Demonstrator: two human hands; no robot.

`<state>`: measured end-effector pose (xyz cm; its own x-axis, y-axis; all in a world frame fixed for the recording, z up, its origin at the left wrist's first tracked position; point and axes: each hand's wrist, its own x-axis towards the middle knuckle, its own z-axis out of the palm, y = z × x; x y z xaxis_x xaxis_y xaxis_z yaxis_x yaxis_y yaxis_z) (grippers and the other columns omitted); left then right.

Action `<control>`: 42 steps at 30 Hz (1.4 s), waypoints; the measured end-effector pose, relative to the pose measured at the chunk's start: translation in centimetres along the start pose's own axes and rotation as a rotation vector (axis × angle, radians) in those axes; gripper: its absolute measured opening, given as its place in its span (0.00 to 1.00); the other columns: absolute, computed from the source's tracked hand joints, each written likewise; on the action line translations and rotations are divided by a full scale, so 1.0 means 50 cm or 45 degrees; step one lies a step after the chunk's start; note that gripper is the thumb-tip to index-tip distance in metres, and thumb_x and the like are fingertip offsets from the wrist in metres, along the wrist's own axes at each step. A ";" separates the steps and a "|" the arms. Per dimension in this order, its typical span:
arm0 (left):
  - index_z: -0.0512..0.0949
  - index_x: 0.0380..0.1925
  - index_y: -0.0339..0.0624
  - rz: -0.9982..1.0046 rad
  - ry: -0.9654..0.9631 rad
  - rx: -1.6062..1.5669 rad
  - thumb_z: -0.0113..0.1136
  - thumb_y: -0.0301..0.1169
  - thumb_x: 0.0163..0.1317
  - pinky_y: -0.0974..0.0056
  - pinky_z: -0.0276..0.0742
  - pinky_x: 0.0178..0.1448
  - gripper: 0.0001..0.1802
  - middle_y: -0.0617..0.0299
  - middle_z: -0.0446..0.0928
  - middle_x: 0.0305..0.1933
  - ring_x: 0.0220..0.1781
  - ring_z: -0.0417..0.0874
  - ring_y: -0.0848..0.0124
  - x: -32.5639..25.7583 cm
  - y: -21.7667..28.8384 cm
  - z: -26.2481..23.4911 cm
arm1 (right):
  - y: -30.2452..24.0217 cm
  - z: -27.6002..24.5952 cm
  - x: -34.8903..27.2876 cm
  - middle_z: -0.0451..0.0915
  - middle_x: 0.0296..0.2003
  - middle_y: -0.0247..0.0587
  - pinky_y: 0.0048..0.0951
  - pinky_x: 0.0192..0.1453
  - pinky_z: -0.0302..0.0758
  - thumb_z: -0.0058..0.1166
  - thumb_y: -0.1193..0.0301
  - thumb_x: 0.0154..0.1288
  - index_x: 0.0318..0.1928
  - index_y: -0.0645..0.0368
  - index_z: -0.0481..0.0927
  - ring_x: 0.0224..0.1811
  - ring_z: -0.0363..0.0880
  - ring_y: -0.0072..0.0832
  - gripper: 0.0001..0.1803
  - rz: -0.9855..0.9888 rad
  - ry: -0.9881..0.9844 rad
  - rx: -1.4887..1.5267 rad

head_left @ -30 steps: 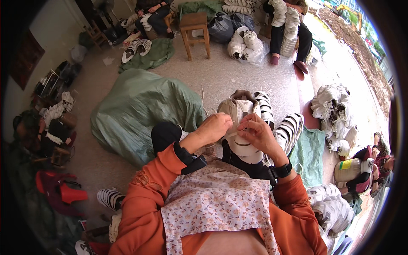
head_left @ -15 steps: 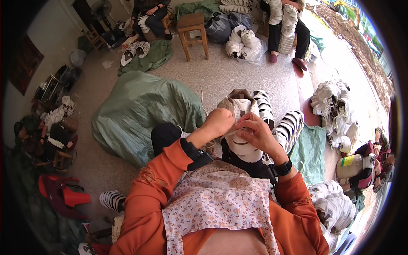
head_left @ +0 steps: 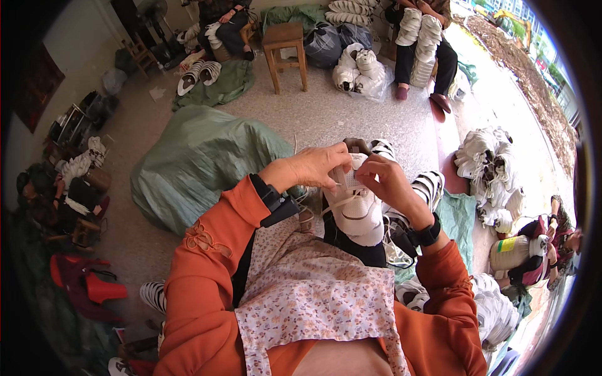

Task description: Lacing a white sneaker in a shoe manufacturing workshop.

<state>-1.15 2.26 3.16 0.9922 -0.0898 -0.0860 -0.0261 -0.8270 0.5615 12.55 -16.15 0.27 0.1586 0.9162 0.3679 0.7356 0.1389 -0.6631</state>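
Note:
A white and beige sneaker (head_left: 360,219) rests over my dark-trousered thighs, its toe toward me and its collar pointing away. A pale shoelace (head_left: 342,203) crosses its upper below the tongue. My left hand (head_left: 313,167) comes over the left edge of the eyelets, thumb and fingers bent around it, with a white lace tip by the thumb. On the other side of the tongue, my right hand (head_left: 390,184) is closed in a pinch on the lace; the fingertips partly hide it. Striped white shoes (head_left: 429,188) stand just to the right.
A large green sheet-covered heap (head_left: 204,166) lies at left. Beyond are a wooden stool (head_left: 283,42) and bagged shoes (head_left: 360,70). Shoe bundles (head_left: 489,172) are piled at right. A red chair (head_left: 103,288) stands at lower left. Several other people sit around the room.
Both hands have moved from the lower part of the lacing up toward the tongue and have drawn apart. The sneaker has shifted slightly toward me, and my left forearm is raised.

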 end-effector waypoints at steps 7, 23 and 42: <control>0.71 0.36 0.41 0.059 0.005 0.058 0.73 0.32 0.41 0.58 0.74 0.48 0.23 0.57 0.67 0.45 0.46 0.75 0.58 0.015 -0.025 0.020 | 0.018 0.008 0.032 0.78 0.33 0.39 0.31 0.35 0.76 0.64 0.77 0.52 0.37 0.58 0.84 0.32 0.78 0.33 0.10 -0.133 -0.140 -0.061; 0.74 0.29 0.37 0.281 0.250 -0.282 0.70 0.24 0.48 0.66 0.72 0.45 0.12 0.60 0.67 0.40 0.40 0.74 0.68 -0.014 -0.046 0.052 | 0.013 0.036 0.047 0.79 0.32 0.37 0.34 0.38 0.76 0.63 0.74 0.50 0.32 0.57 0.81 0.34 0.79 0.37 0.07 -0.431 -0.133 -0.283; 0.75 0.29 0.40 0.148 0.303 -0.335 0.72 0.33 0.49 0.62 0.73 0.47 0.15 0.59 0.69 0.37 0.42 0.74 0.61 -0.025 -0.016 0.064 | 0.037 0.013 0.065 0.76 0.34 0.37 0.35 0.41 0.74 0.59 0.74 0.56 0.34 0.56 0.79 0.40 0.79 0.36 0.05 -0.295 -0.408 -0.332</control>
<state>-2.77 1.23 0.19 0.9858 -0.0178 0.1670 -0.1389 -0.6453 0.7512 14.01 -12.66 -0.19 -0.2104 0.9476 0.2403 0.8751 0.2921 -0.3859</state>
